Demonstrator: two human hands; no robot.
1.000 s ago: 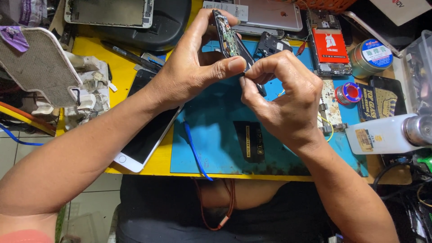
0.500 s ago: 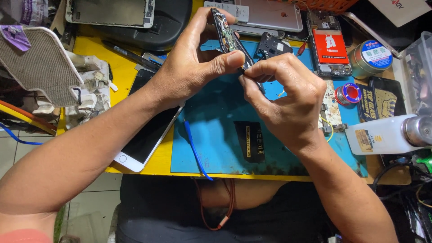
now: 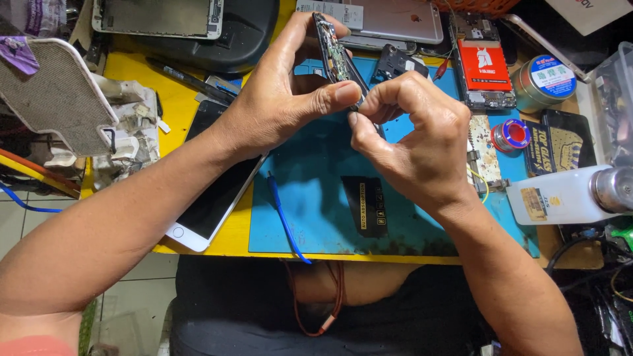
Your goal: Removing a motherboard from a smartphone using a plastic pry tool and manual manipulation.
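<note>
A person's left hand (image 3: 283, 99) grips an opened phone body (image 3: 337, 56) on edge above the blue work mat (image 3: 316, 198), while the right hand (image 3: 415, 138) pinches shut at its lower end; the phone appears mid-repair, its insides exposed, a white phone (image 3: 214, 198) lying beside the mat.

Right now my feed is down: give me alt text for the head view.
Left hand holds an opened phone on edge above a blue work mat while the right hand pinches at its lower end. A white phone lies face up on the yellow table, left of the mat.
</note>
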